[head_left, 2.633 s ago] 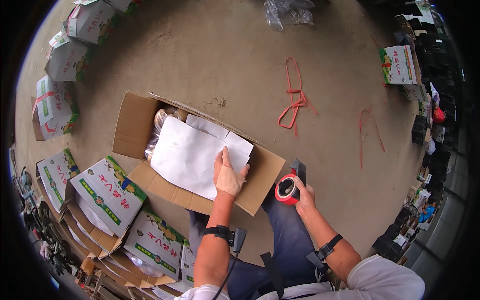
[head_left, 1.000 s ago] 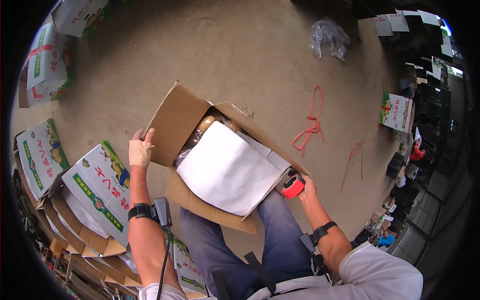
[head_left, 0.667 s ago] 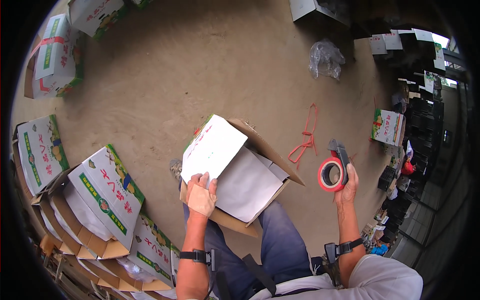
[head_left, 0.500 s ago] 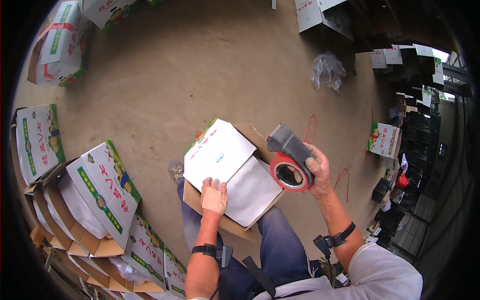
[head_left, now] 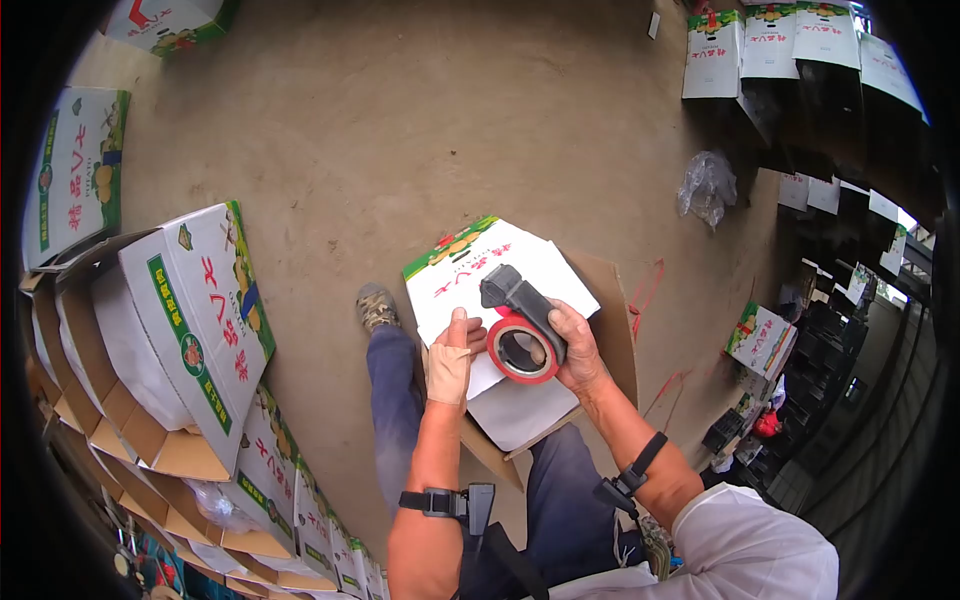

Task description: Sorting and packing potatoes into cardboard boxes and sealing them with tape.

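Between my knees stands a carton (head_left: 520, 261), white with green and red print, and white lining shows in its open part. My right hand (head_left: 578, 350) grips a black tape dispenser (head_left: 524, 302) with a roll of red tape (head_left: 494, 351), held over the carton. Just left of the roll is my left hand (head_left: 450, 368), thumb raised apart from the fingers, with a tan patch on its back. The left fingertips are close to the roll; whether they touch it I cannot tell.
Open cartons (head_left: 195, 335) with white lining are stacked at the left. Crumpled clear plastic (head_left: 708, 188) and red strapping (head_left: 648, 297) lie on the floor at the right. More white cartons (head_left: 768, 45) stand at the far right.
My left hand has come off the carton's white flap and up beside the tape roll. The dispenser in my right hand has moved left, over the carton. The view has shifted.
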The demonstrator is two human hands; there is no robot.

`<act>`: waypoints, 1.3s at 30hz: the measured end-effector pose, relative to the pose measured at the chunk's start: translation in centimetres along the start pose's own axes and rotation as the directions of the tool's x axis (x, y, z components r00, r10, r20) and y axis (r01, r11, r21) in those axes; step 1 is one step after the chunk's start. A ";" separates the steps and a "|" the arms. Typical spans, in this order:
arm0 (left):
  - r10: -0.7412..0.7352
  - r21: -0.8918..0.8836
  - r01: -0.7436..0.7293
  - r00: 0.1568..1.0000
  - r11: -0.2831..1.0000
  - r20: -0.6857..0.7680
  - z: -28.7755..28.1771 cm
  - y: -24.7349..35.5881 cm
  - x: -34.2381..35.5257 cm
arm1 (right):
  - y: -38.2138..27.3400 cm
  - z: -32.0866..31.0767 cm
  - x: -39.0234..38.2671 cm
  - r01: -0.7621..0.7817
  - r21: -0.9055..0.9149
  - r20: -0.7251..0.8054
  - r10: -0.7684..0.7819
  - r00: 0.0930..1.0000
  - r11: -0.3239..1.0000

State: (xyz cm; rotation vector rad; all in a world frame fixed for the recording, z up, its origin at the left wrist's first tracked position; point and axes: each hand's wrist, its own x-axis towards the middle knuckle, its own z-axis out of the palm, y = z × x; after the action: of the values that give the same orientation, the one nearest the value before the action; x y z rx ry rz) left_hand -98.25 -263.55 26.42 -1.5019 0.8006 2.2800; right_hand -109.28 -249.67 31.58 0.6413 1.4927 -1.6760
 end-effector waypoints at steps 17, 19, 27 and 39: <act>-0.195 -0.412 0.323 0.927 0.852 0.322 -3.6 4.6 4.0 | -4.2 3.1 1.1 0.126 -0.611 0.265 0.052 0.963 0.782; -0.173 -0.399 0.300 0.931 0.866 0.322 -4.1 4.7 4.5 | -4.0 3.3 1.1 0.136 -0.628 0.276 0.056 0.959 0.766; -0.095 -0.120 0.124 0.970 0.985 0.222 -3.9 5.8 6.2 | -2.4 3.3 1.4 0.188 -0.684 0.351 0.092 0.932 0.705; 0.117 -0.007 -0.118 0.986 0.993 -0.115 -4.0 4.2 14.8 | -3.0 1.8 -1.0 0.053 -0.759 0.088 0.022 0.996 0.649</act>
State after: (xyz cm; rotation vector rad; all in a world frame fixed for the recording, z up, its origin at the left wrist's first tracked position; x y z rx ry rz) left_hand -103.54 -270.12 12.97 -1.6452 0.9302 2.3032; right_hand -110.90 -251.24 34.45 0.0734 1.9363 -0.8945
